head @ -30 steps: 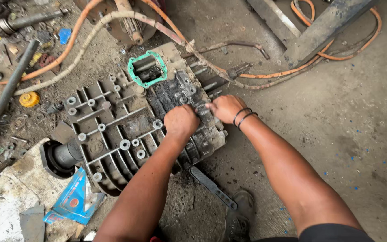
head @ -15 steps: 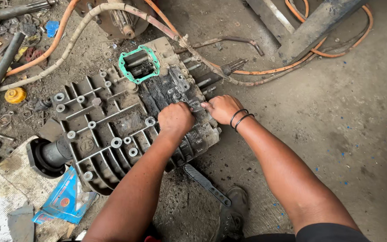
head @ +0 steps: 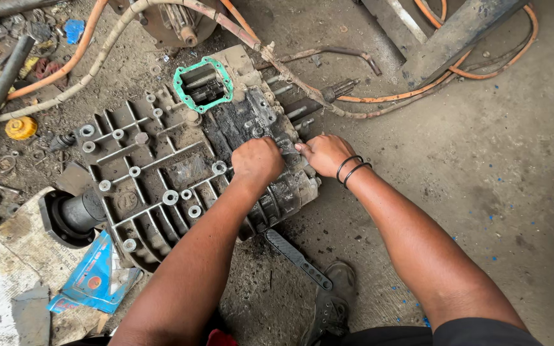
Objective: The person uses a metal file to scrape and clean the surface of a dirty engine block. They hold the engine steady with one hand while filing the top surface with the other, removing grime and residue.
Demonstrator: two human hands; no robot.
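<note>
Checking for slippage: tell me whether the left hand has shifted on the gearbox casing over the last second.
No. The left hand still presses the same greasy spot on the casing, just below-right of the green gasket; only the camera view shifted.

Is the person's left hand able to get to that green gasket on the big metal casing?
Probably yes. The left hand rests on the greasy gearbox casing, and the green gasket sits uncovered farther up the same casing. Only low ribs and bolt bosses lie between, so nothing seems to block it.
</note>
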